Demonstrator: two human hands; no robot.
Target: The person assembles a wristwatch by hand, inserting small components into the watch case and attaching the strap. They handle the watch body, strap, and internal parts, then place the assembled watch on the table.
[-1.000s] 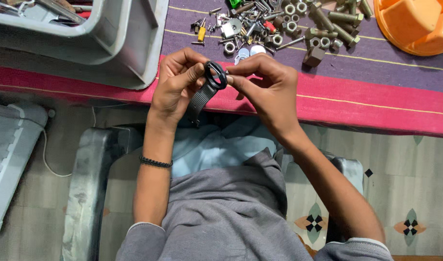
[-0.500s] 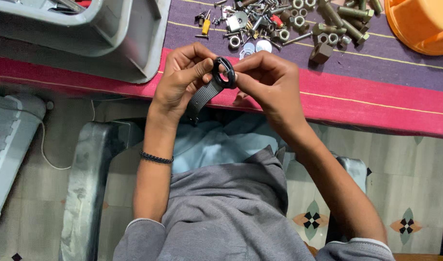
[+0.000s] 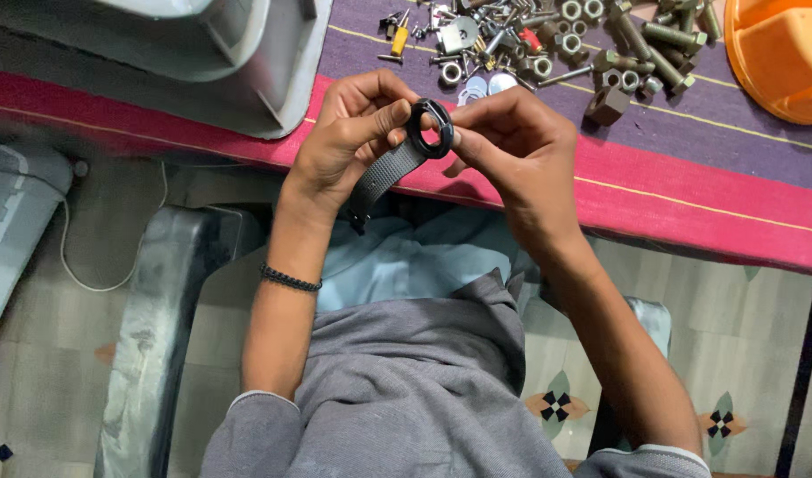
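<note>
I'm seeing the purple-and-pink cloth table (image 3: 689,190) running across the top of the frame, grey plastic bin (image 3: 202,62) upper left, orange tub (image 3: 782,53) upper right, pile of bolts and nuts (image 3: 565,44) top centre. Left hand (image 3: 348,146) is pinching a black ring (image 3: 430,128) with a dark mesh strap (image 3: 384,173) hanging off it, centre frame, over the table edge. Right hand (image 3: 512,146) is closing fingertips on the ring's other side. Risk, I'm judging: the grip is fingertip-only and partly off the table, so a slip is dropping the piece into the lap or onto the floor.
</note>
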